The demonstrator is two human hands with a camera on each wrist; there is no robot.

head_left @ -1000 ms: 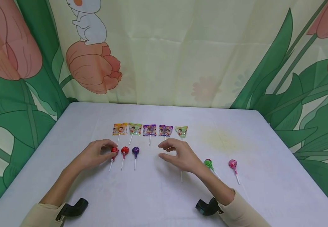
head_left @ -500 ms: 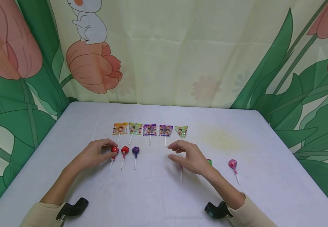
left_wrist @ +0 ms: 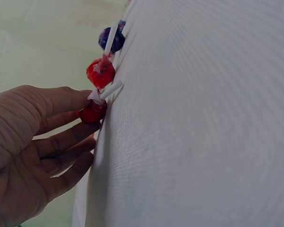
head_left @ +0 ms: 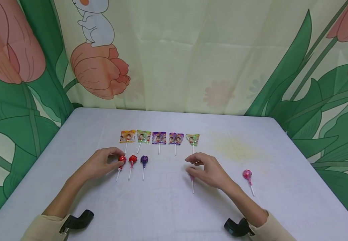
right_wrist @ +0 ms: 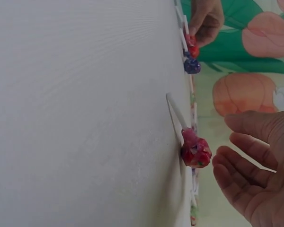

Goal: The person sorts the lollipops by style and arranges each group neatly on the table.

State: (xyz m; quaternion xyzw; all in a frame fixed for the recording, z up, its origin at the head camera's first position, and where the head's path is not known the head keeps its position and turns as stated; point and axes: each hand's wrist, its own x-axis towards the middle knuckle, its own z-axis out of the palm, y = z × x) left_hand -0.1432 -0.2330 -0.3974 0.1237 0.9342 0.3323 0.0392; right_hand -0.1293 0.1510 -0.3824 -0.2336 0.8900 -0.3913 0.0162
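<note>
My left hand (head_left: pixel 99 164) pinches the round head of a red lollipop (left_wrist: pixel 93 112) between thumb and fingers, its white stick pointing toward me on the table. To its right lie a second red lollipop (head_left: pixel 132 159) and a dark purple lollipop (head_left: pixel 144 160), side by side. My right hand (head_left: pixel 209 170) hovers with relaxed, spread fingers over a pink lollipop (right_wrist: pixel 196 152). In the right wrist view a gap shows between those fingers and the candy. From the head camera, the hand covers most of this lollipop's head, leaving the stick visible.
Behind the hands runs a row of flat-wrapped lollipops: orange (head_left: pixel 127 136), green (head_left: pixel 144 136), purple (head_left: pixel 159 138), another purple (head_left: pixel 176 138) and light green (head_left: pixel 193 139). Another pink lollipop (head_left: pixel 247 174) lies at the right on the white-covered table (head_left: pixel 294 201). A printed curtain (head_left: pixel 174 60) hangs behind.
My right hand has drawn back to the right, away from the middle, and its forearm now hides the green round lollipop. The left hand stays on the red lollipop.
</note>
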